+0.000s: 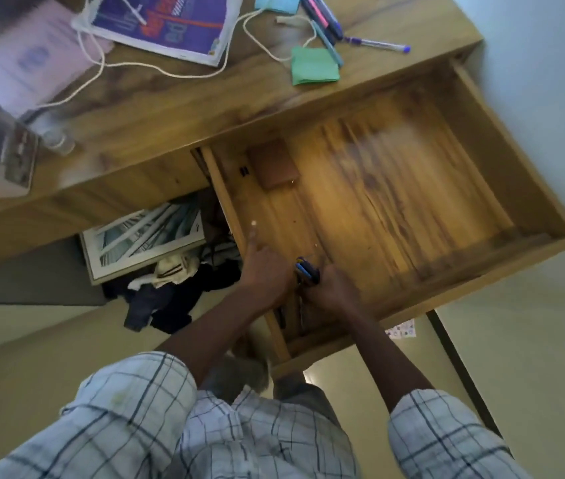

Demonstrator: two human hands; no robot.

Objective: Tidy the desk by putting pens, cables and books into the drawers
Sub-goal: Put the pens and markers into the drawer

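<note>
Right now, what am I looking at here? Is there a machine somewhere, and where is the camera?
No machine: these are a person's two bare hands, filmed by one camera worn on the head, looking down. The right hand grips a bunch of pens inside the open drawer. The left hand is beside it, one finger pointing out. On the desk above lie loose pens, a white cable, a purple book and green notes.
</note>
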